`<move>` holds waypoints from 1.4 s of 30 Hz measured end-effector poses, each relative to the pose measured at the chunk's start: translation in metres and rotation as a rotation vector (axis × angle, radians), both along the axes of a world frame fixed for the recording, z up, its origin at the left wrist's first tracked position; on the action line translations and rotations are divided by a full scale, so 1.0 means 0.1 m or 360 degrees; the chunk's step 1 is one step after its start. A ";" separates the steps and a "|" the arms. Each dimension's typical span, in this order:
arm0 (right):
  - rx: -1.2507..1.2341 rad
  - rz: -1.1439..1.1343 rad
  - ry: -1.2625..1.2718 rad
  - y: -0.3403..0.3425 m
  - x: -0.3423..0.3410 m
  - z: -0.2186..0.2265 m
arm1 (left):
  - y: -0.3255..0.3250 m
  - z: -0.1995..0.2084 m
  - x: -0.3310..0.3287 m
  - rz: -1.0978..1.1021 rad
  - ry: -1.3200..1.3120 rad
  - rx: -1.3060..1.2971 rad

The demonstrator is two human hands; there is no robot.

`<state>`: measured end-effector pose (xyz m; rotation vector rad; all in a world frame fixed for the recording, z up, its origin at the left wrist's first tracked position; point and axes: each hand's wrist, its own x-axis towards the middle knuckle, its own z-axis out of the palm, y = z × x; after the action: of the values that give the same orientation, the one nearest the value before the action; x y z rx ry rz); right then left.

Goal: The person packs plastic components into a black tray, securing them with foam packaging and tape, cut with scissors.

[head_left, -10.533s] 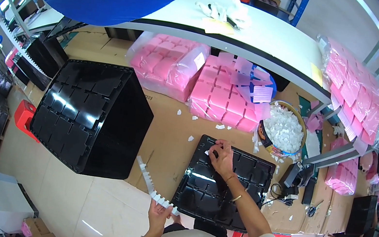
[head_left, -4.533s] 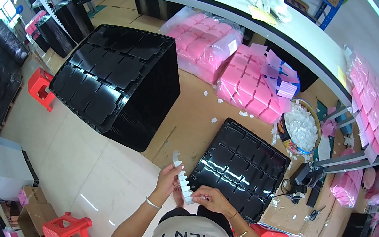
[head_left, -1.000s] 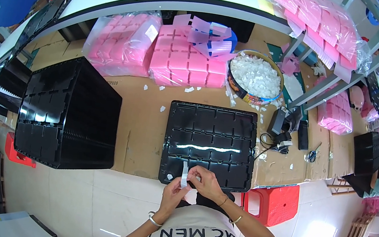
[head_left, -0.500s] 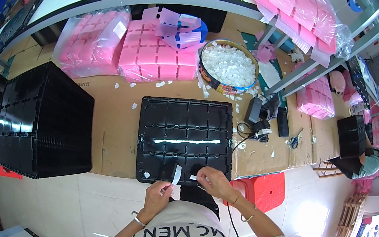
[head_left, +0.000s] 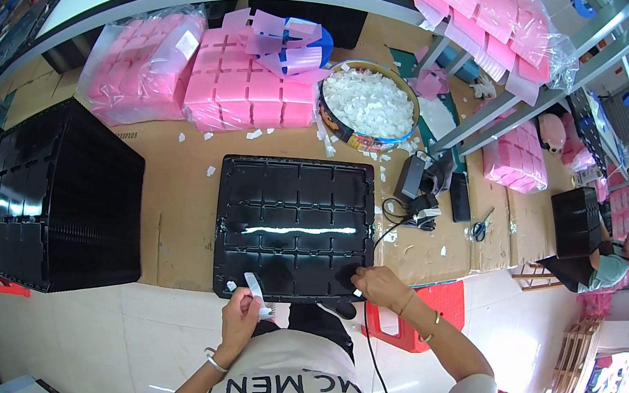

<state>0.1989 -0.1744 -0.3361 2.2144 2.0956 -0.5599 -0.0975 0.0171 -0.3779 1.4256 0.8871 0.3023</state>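
A black plastic tray with raised compartment lines (head_left: 297, 206) lies on the cardboard-covered table in front of me. By its near left corner, my left hand (head_left: 237, 322) is closed on a white strip (head_left: 253, 285) that sticks up over the tray edge. My right hand (head_left: 382, 286) is at the tray's near right corner, its fingers pinching a small white piece (head_left: 357, 292). Another small white piece (head_left: 231, 286) sits on the tray near its left corner.
A tall stack of black trays (head_left: 62, 199) stands at the left. Behind are pink foam bundles (head_left: 252, 98) and a round tin of white scraps (head_left: 369, 103). A power adapter (head_left: 411, 177), cable and scissors (head_left: 480, 228) lie to the right. A person (head_left: 608, 269) sits at far right.
My right hand has moved right along the tray's near edge to its corner, still pinching the small white piece. My left hand stays near the left corner with the strip.
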 end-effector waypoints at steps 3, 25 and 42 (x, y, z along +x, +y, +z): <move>-0.0019 0.0036 -0.0040 0.09 0.04 -0.11 | -0.02 -0.05 0.01 -0.0018 0.0042 0.0021; 0.0147 -0.0320 0.0000 -0.05 0.00 -0.21 | -0.06 -0.20 0.10 -0.0058 0.0066 0.0114; 0.0341 -0.1046 0.1570 0.00 -1.32 0.01 | 0.07 0.09 -0.05 0.0299 -0.0335 -0.0664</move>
<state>0.0670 -0.1741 -0.3351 3.1756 1.6151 -1.8567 -0.1029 0.0244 -0.3690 0.9101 0.8531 0.3763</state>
